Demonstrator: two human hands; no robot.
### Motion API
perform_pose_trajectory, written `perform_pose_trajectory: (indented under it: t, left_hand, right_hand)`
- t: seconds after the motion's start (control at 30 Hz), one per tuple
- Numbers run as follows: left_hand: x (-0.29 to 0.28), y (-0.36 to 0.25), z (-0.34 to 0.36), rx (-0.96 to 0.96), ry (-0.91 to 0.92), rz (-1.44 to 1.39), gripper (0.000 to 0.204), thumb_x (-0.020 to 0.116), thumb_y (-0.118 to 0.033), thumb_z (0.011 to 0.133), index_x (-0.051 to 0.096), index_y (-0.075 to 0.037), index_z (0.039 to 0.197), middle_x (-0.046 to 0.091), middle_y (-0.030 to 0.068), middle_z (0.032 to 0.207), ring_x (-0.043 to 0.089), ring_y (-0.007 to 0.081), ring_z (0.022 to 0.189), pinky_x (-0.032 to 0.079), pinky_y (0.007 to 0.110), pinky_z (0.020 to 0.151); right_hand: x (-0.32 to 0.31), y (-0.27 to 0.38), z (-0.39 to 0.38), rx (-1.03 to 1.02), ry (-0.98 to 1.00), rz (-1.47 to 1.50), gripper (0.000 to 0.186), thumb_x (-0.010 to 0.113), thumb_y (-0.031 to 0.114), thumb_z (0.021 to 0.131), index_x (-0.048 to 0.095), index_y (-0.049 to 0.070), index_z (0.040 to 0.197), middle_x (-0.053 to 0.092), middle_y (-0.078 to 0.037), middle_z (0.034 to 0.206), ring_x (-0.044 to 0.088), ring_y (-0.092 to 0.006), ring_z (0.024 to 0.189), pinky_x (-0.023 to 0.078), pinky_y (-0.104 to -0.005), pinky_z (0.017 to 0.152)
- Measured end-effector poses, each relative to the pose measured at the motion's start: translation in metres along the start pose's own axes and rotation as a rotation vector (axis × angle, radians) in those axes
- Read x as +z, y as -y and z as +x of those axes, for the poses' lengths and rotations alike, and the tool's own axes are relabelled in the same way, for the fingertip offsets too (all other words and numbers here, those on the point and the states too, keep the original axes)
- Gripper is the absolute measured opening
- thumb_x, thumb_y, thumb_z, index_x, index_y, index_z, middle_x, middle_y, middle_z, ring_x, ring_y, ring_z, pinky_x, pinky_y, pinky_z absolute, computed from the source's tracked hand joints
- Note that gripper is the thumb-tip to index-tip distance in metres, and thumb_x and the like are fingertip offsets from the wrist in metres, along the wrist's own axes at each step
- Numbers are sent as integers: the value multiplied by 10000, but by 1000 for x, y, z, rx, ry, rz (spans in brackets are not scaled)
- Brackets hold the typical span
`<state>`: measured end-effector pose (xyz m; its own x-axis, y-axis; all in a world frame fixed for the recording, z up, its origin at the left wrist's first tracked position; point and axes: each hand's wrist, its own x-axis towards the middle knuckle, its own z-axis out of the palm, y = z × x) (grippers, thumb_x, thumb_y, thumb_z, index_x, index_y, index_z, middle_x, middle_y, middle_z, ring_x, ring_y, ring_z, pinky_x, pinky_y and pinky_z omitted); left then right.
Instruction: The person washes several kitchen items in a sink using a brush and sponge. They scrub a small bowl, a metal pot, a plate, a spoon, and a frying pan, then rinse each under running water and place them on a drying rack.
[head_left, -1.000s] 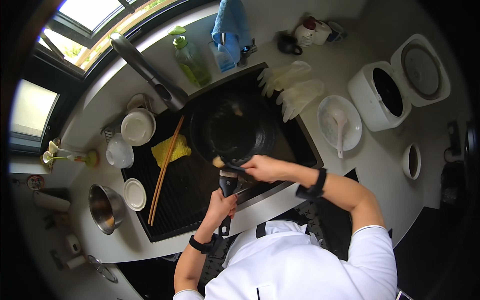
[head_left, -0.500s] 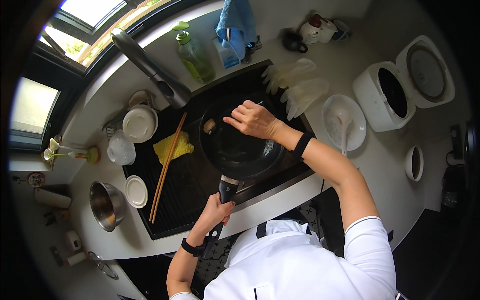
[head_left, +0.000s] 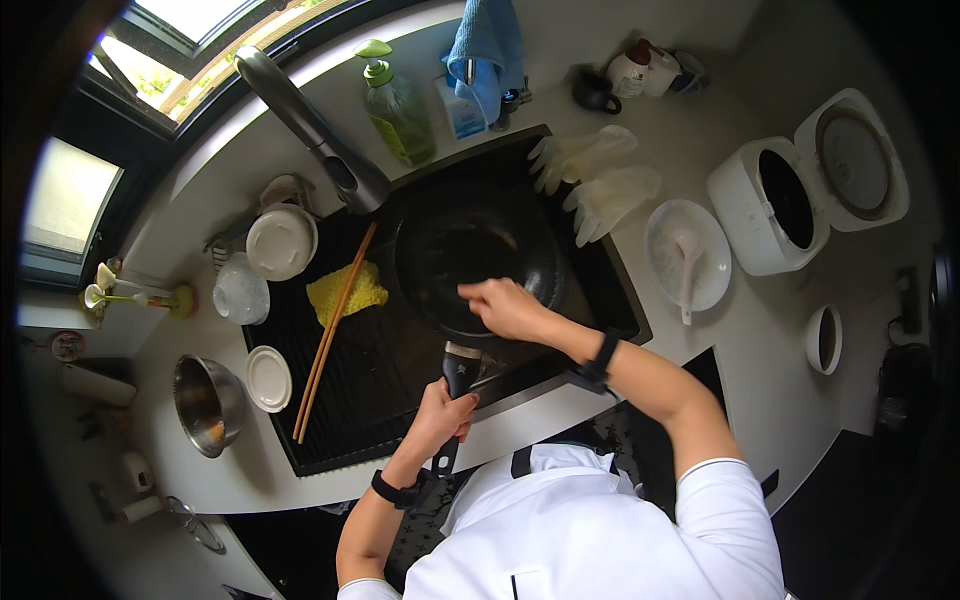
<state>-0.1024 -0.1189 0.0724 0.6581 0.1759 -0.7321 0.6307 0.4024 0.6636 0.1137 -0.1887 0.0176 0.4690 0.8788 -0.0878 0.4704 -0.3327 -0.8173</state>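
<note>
My left hand grips the black handle of a dark frying pan in the black sink. My right hand is low in the pan near its handle end, fingers curled; what it holds is hidden. Left of the pan, wooden chopsticks lie across a yellow textured cloth. Translucent gloves hang over the sink's right rim. A grey faucet reaches over the sink from behind.
Left are a steel bowl, white lid and stacked dishes. Right are a plate with a spoon, an open rice cooker and a cup. A soap bottle and blue cloth stand behind.
My right hand went from the handle end up into the pan's upper right, then came back down. The small brush seen in it half a second ago is now hidden. My left hand keeps its grip.
</note>
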Motion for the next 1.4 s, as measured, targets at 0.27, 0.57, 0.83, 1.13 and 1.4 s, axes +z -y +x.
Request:
perform_pose_trajectory:
  t: [0.27,0.57,0.83,1.13,1.4]
  left_hand:
    - [5,4,-5,-32,-14,-60,216,615,-41,958,427,-62,854,467,-7,597,458,96,455,427,308,421]
    - [0,1,-8,-30,-10,-9,210,616,-34,958,422,-64,883,468,-4,594,454,98,459,418,306,422]
    - [-7,3,-2,-20,8,-49,234,619,-43,962,416,-83,852,452,-21,593,444,92,467,423,302,442]
    - [-15,4,-4,-21,24,-156,232,619,-50,959,421,-90,844,474,-14,591,463,96,472,431,300,452]
    - [-22,7,-9,-8,22,-159,240,636,-64,963,450,-97,815,468,-32,596,444,73,464,406,275,450]
  right_hand:
    - [-55,-29,-27,243,73,-767,273,628,97,846,691,32,1103,735,-236,891,740,-395,866,606,-480,743]
    - [-39,6,13,213,-98,-573,121,622,62,837,706,0,898,736,-229,879,739,-405,848,601,-501,741]
    - [-58,0,-32,96,130,-617,161,643,19,783,714,-47,911,723,-267,869,733,-413,864,585,-486,757]
    - [-63,-4,0,142,161,-470,273,576,2,830,603,-55,1096,678,-318,1048,660,-486,1013,548,-517,869]
    - [-98,-45,-14,253,229,-575,487,626,80,865,513,23,1336,655,-253,1191,610,-436,1145,483,-511,963]
